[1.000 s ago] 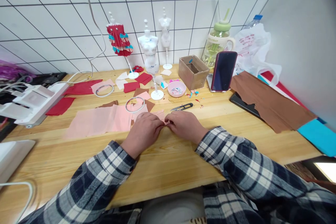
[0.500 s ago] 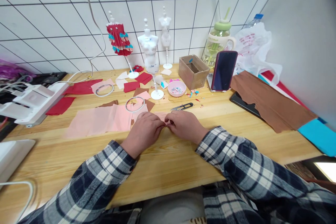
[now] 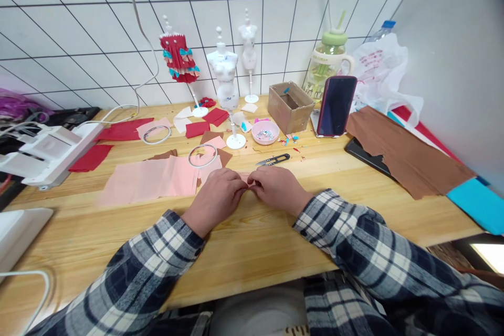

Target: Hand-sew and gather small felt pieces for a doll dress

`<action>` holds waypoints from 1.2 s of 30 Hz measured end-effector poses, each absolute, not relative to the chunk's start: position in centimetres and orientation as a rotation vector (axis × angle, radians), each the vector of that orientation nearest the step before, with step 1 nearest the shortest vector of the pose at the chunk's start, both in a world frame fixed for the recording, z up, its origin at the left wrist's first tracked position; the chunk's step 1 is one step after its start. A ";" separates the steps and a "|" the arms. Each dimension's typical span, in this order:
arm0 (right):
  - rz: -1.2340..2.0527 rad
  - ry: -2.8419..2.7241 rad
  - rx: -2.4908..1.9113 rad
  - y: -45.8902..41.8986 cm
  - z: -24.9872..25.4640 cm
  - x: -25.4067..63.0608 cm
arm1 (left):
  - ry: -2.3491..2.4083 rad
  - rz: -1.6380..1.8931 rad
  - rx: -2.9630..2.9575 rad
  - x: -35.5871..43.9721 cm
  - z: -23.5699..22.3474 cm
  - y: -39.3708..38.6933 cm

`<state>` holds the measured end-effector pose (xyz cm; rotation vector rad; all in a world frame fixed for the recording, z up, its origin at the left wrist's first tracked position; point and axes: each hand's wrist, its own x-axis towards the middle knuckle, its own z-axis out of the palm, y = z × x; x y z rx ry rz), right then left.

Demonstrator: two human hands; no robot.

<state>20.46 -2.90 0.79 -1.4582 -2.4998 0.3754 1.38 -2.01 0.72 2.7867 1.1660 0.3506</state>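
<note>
Low over the table's middle, my left hand (image 3: 216, 197) and my right hand (image 3: 277, 186) meet fingertip to fingertip. Both are closed, pinching a small pink piece of crepe paper (image 3: 245, 177) between thumbs and fingers; most of it is hidden behind the hands. Just beyond my right hand lie black thread snips (image 3: 273, 159). Left of my left hand a long sheet of pink crepe paper (image 3: 145, 178) lies flat. A silver ring (image 3: 202, 156) rests on pink and brown scraps near my left knuckles.
Behind stand two white mannequins (image 3: 222, 71) and one in a red dress (image 3: 176, 60). A pink bowl of beads (image 3: 265, 132), cardboard box (image 3: 290, 107), phone (image 3: 336, 106) and green-lidded bottle (image 3: 328, 63) are right of them. Brown paper (image 3: 409, 152) lies far right, a power strip (image 3: 51, 155) left.
The fingertips shift very slightly around the pink crepe paper, and less of it shows between the hands. Everything else on the table stays where it was.
</note>
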 end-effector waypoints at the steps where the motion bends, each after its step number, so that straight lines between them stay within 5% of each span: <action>1: 0.373 -2.501 -1.457 -2.9 0.8 20.5 | 1.163 0.361 2.792 1.4 0.7 -2.0; 36: 0.429 -2.492 -1.478 -3.0 1.0 20.5 | 1.142 0.381 2.771 1.3 0.7 -2.0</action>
